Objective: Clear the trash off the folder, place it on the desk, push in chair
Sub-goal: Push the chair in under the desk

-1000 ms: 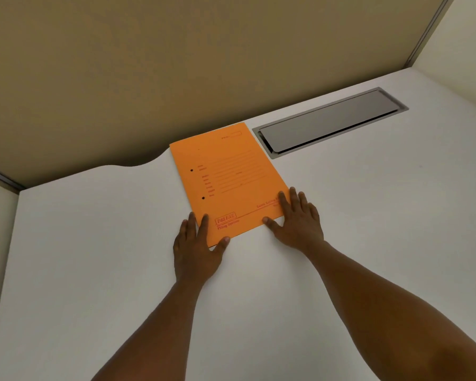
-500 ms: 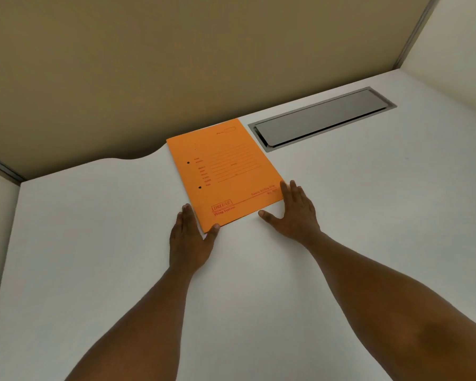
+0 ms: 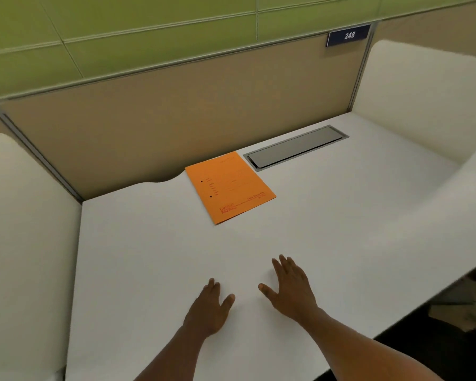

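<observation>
An orange folder (image 3: pixel 230 187) with red print lies flat on the white desk (image 3: pixel 154 243), near the back partition. Nothing rests on top of it. My left hand (image 3: pixel 209 306) hovers low over the desk's near half, fingers apart, holding nothing. My right hand (image 3: pixel 290 287) is beside it to the right, palm down and spread, also holding nothing. Both hands are well short of the folder. No chair shows in the head view.
A grey metal cable hatch (image 3: pixel 296 147) is set into the desk right of the folder. Beige partition (image 3: pixel 162 119) closes the back, white side panels (image 3: pixel 19 215) flank the desk. A blue sign reading 248 (image 3: pixel 348 35) sits top right. Dark floor shows bottom right.
Both hands have let go of the folder's near edge and drawn back toward me. The view has pulled away and up, showing the whole desk. The folder stays put.
</observation>
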Demonstrator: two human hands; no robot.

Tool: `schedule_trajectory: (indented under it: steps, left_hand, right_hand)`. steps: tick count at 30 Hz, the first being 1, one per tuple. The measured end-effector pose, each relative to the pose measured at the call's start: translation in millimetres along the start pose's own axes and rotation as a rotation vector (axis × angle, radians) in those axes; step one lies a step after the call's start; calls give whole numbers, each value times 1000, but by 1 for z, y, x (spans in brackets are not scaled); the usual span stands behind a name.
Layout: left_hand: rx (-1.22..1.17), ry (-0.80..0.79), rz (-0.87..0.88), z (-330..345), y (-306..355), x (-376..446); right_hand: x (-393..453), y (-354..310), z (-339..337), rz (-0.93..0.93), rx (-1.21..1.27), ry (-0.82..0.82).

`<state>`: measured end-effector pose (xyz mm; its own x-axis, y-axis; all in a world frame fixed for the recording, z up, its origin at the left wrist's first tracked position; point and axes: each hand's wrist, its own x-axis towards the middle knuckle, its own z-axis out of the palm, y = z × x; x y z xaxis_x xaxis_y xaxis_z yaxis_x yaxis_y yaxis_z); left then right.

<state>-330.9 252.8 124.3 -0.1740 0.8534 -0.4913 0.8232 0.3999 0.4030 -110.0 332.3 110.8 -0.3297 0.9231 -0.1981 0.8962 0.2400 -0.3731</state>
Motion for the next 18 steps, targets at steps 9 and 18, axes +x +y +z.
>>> schedule_trajectory:
  steps: [9, 18]
  left_hand:
    - [109, 94, 109, 26, 5, -172]
    - [177, 178, 209, 35, 48, -282]
  right_hand:
    - [-173, -24, -51, -18, -64, 96]
    - [-313, -7, -109, 12, -107, 138]
